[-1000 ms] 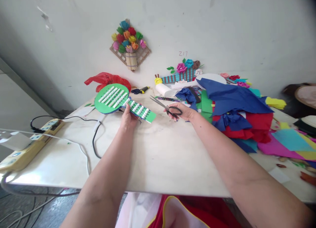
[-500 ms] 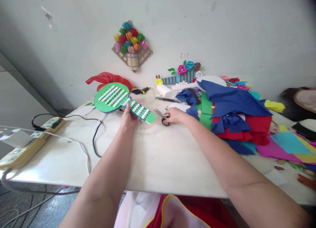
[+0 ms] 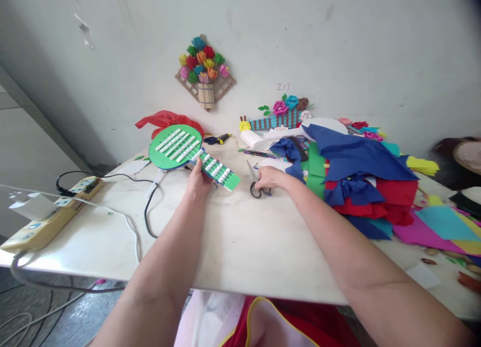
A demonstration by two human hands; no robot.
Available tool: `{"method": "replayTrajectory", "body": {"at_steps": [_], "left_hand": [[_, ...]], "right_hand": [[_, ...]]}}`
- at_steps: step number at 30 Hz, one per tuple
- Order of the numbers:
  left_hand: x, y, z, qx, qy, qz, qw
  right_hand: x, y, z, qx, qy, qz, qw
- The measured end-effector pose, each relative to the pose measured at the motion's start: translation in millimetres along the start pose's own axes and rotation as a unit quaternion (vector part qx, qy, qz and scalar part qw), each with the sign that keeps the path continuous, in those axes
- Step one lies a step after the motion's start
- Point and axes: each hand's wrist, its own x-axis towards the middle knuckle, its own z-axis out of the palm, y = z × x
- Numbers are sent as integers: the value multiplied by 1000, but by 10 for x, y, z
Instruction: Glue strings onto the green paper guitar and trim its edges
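Note:
My left hand [image 3: 200, 180] is closed around the neck of a green toy guitar [image 3: 173, 159], tilted with its round body up and to the left. White paper rolls run across its body and neck, with thin strings over them. My right hand [image 3: 273, 177] grips a pair of black-handled scissors [image 3: 255, 190] just right of the neck's end. The scissors' blades point away toward the wall. Some of my right fingers are hidden behind the hand.
Crumpled blue paper [image 3: 349, 151] and red paper sheets [image 3: 394, 191] are piled at the right. A yellow power strip [image 3: 56, 219] with cables lies at the left. Behind are a red plastic bag [image 3: 169, 119], pliers [image 3: 219, 139], a white roll [image 3: 252, 139] and pens [image 3: 259, 153].
The scissors have turned, with their blades swinging more away from me and their handles coming round under my right hand. My left hand still holds the toy guitar; the view has shifted slightly.

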Motion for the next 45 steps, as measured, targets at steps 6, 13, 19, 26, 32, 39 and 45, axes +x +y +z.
{"method": "replayTrajectory", "body": {"at_steps": [6, 13, 19, 26, 32, 39, 45], "left_hand": [[-15, 9, 9, -1, 7, -14, 1000], [27, -7, -28, -6, -7, -5, 1000], [32, -6, -36, -13, -5, -13, 1000], [0, 14, -8, -14, 4, -9, 1000], [-15, 32, 9, -18, 13, 0, 1000], [-25, 46, 17, -32, 13, 10, 999], [-6, 39, -12, -30, 0, 15, 999]], "right_hand": [[-46, -47, -63, -18, 75, 39, 996], [48, 35, 86, 75, 40, 52, 995], [20, 59, 62, 291, -1, 73, 954], [-87, -50, -22, 311, -108, 66, 942], [-75, 91, -20, 296, -114, 27, 948], [-157, 231, -149, 324, -67, -70, 941], [-271, 218, -314, 305, -103, -108, 940]]}}
